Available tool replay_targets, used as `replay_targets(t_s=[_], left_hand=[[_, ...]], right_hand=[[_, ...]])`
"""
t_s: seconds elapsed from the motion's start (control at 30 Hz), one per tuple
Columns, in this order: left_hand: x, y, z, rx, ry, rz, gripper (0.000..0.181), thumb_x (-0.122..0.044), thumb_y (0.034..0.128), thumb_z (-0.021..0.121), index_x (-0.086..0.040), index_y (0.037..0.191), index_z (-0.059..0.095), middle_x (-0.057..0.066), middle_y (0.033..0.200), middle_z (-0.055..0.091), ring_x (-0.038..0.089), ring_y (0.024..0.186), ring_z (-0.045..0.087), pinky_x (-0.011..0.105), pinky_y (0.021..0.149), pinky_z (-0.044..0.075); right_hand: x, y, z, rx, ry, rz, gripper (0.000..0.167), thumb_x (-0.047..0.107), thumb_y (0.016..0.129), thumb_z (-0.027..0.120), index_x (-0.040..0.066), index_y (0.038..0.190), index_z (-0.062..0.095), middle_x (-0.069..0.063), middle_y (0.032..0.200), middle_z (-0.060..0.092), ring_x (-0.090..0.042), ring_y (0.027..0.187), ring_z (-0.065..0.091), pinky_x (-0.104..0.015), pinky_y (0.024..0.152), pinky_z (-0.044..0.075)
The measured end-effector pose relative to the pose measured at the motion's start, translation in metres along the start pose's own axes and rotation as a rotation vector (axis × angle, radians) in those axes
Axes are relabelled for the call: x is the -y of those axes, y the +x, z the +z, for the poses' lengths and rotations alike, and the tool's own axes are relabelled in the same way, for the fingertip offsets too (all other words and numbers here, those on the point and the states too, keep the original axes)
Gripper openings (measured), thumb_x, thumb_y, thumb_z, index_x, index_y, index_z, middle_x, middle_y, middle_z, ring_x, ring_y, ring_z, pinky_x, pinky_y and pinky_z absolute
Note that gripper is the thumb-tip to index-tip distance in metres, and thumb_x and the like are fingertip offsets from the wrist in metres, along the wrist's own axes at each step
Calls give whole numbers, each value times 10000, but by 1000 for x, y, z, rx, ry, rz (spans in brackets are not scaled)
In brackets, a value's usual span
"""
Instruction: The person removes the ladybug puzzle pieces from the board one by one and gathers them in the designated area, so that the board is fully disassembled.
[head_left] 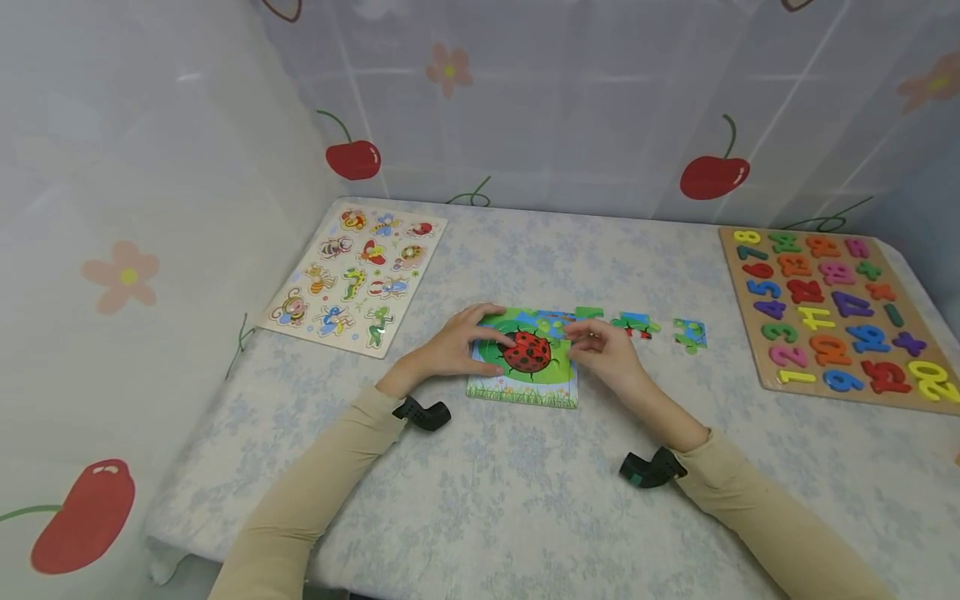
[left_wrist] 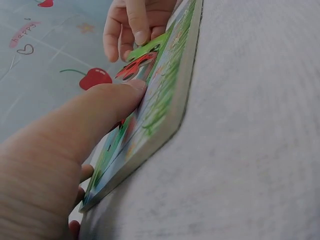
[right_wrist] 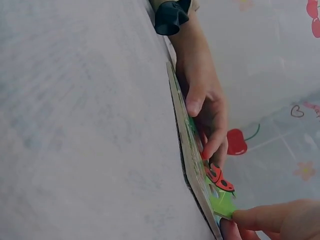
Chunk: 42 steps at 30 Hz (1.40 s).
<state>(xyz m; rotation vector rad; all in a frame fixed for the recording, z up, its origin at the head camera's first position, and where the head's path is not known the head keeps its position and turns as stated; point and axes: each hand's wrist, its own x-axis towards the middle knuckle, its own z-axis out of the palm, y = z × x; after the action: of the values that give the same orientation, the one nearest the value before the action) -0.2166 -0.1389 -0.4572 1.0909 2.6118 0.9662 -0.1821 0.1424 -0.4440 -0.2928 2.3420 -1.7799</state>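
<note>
Right at centre frame, the right hand (head_left: 609, 354) pinched a tilted ladybird piece (right_wrist: 223, 204) over the puzzle board (head_left: 525, 398), the left hand (head_left: 453, 340) lay fingers apart across its left side, and one crooked push threatened to jam that piece half-seated!

Light is soft and even; glare streaks the curtain (head_left: 555, 125) behind the desk (head_left: 510, 492); wrist views are dimmer.
</note>
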Motion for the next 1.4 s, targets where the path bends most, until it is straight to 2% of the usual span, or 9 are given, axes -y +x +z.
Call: replay_targets(t_s=[0.23,0.43,0.67,0.8,0.93,1.0,1.13,1.2,1.4], left_hand=[[0,0,0,1,-3,-3,423,-375,776,777,-254,1170,685,75,1523,317,304,1435,235,581,1143,188],[0,0,0,0,4,-8,425,-385,774,777,-264,1170,685,68,1522,321,298,1434,240,574,1146,190],[0,0,1,-8,3,1,419,-387,775,772,-270,1167,684,75,1519,325,310,1429,247,583,1139,193],[-1,1,0,-18,12,11,400,-366,792,760,-253,1168,682,87,1516,323,307,1426,243,583,1136,197],[-14,3,-2,-52,-22,30,329,-316,818,749,-222,1130,700,86,1497,355,285,1409,270,566,1131,226],[-25,4,0,-23,-39,60,311,-320,832,737,-226,1126,705,95,1495,360,282,1402,287,555,1126,249],[-42,7,8,124,9,119,334,-421,856,689,-301,1168,686,72,1514,340,250,1400,303,510,1129,276],[-44,7,13,166,45,121,335,-447,861,674,-330,1175,680,51,1522,331,226,1395,309,485,1133,280],[-42,6,20,163,53,112,311,-422,863,680,-342,1163,685,28,1524,331,209,1398,304,478,1145,256]], right_hand=[[-2,2,0,-39,-4,24,325,-48,872,610,-76,1196,590,-256,1132,571,56,781,608,-139,725,518],[-1,1,1,-53,3,40,314,-17,890,606,-66,1199,589,-230,1135,569,-6,834,620,-139,729,517],[0,0,3,-51,-54,-63,287,-60,858,620,-85,1144,611,-239,1065,573,-64,813,622,-133,706,508],[-1,0,3,-42,-46,-61,293,-64,857,619,-92,1148,606,-253,1073,567,8,781,597,-130,696,506],[-1,0,2,-35,-35,-48,300,-60,864,613,-95,1161,599,-260,1101,566,60,764,581,-127,694,505],[-2,0,2,-33,-46,-47,300,-53,869,610,-97,1166,595,-269,1111,568,66,764,581,-129,692,504],[-2,0,1,-32,-55,-35,298,-39,877,608,-91,1170,594,-265,1115,573,63,763,585,-127,693,501],[-2,0,1,-32,-53,-35,295,-35,878,608,-95,1166,593,-269,1111,570,61,763,585,-130,693,501],[-2,-1,1,-45,-38,-14,287,-21,884,607,-90,1163,595,-265,1107,566,57,769,589,-133,704,502]])
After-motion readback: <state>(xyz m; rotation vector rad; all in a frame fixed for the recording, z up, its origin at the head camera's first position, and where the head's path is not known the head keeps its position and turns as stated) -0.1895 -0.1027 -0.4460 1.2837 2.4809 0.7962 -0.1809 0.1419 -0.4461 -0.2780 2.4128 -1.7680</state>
